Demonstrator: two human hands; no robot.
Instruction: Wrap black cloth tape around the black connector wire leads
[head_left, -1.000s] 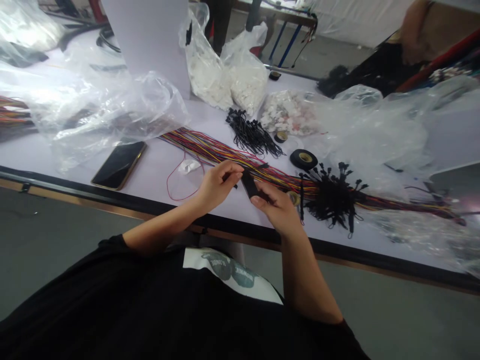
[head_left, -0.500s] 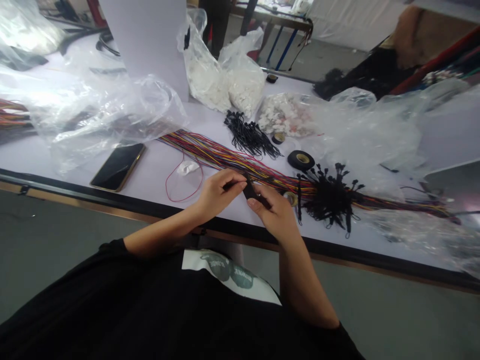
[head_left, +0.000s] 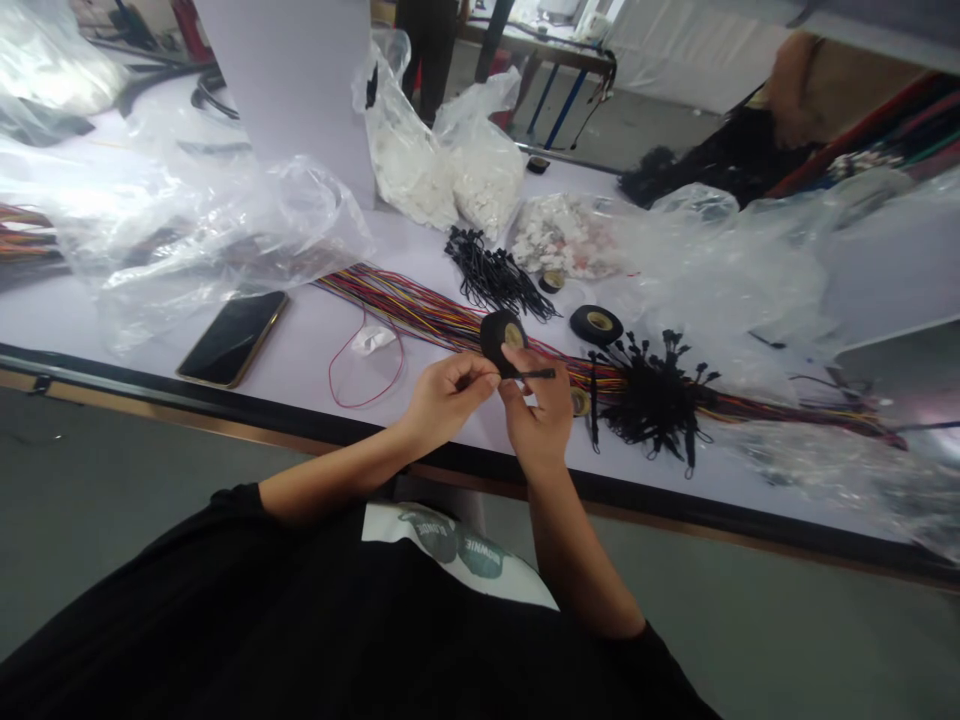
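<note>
My left hand [head_left: 448, 402] pinches one end of a short black cable [head_left: 534, 375] between thumb and fingertips. A bit of red shows at the pinch. The cable's dark tip points right, across the fingers of my right hand [head_left: 541, 418]. That hand is closed on a roll of black tape [head_left: 495, 338], tilted so its pale core shows. Just behind both hands runs a long bundle of red, yellow and dark wires [head_left: 409, 305]. To the right, a pile of black connector leads [head_left: 656, 395] lies over the bundle.
A phone [head_left: 234, 340] and a looped red wire [head_left: 349, 403] lie to the left. Behind are black cables [head_left: 499, 275], another tape roll [head_left: 597, 324] and bags of white parts [head_left: 484, 180]. Clear plastic [head_left: 217, 230] covers part of the bundle. Across the table, a person's arm [head_left: 791, 85] shows.
My right hand has turned the tape roll so its core now faces up, and moved slightly left. The black cable now shows between the hands; my left hand has shifted slightly toward me.
</note>
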